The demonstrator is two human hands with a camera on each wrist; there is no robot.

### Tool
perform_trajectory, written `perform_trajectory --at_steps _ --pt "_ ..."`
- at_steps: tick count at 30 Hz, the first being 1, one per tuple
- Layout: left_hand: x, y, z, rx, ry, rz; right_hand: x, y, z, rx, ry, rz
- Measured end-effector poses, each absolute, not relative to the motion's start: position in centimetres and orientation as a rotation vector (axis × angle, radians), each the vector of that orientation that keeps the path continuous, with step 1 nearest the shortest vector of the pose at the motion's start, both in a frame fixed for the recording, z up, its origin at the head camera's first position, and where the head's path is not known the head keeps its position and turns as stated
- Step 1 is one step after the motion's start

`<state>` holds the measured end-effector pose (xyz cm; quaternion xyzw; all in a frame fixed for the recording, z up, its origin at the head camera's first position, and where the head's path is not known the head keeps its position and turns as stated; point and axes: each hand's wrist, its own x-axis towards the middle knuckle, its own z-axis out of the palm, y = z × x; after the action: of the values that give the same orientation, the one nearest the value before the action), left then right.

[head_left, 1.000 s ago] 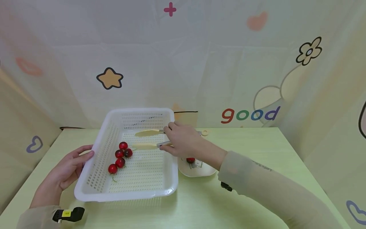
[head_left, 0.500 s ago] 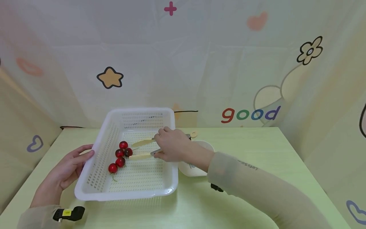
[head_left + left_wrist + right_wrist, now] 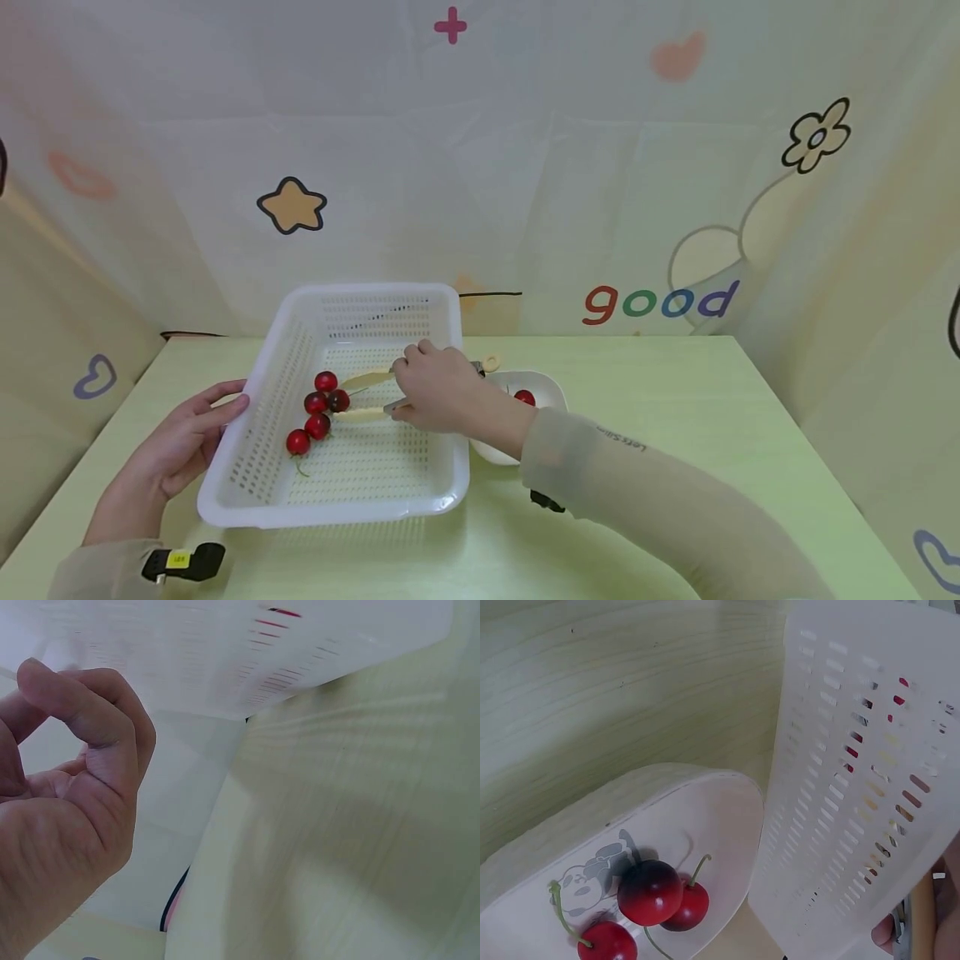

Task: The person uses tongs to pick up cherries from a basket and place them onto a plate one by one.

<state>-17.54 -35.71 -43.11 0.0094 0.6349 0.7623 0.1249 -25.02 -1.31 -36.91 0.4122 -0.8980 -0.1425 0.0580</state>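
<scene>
Tongs (image 3: pixel 365 414) with cream tips and metal arms are gripped in my right hand (image 3: pixel 442 385), which reaches over the right side of the white perforated basket (image 3: pixel 390 475). Their two tips point left and stand apart, the tip ends on either side of a dark cherry (image 3: pixel 340 401). Several red cherries (image 3: pixel 318 427) lie in a loose group in the basket's left half. My left hand (image 3: pixel 180 433) holds the basket at its left rim, thumb tip right at the edge. In the left wrist view that hand's fingers (image 3: pixel 105 727) are curled.
A white dish (image 3: pixel 720 817) with a panda print holds several stemmed cherries (image 3: pixel 651 892), close against the basket's right wall. The sleeve of my right arm (image 3: pixel 600 475) passes in front of it. A printed curtain (image 3: pixel 525 167) closes off the pale table (image 3: pixel 675 400) behind.
My right hand has moved left and down with the tongs, their tips closing in around the dark cherry. More of the dish's cherries show again. The left hand and basket stay put.
</scene>
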Motion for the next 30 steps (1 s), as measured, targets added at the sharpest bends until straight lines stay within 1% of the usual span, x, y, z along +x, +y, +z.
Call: perform_trajectory --at_steps 19,30 --pt "-17.5 -35.7 -43.0 -0.027 1.872 2.219 -24.7 -2.6 -37.9 1.215 -2.722 -0.501" --pt "-17.5 -35.8 -43.2 -0.003 1.855 2.223 -24.6 -2.5 -37.8 1.212 -2.737 -0.462"
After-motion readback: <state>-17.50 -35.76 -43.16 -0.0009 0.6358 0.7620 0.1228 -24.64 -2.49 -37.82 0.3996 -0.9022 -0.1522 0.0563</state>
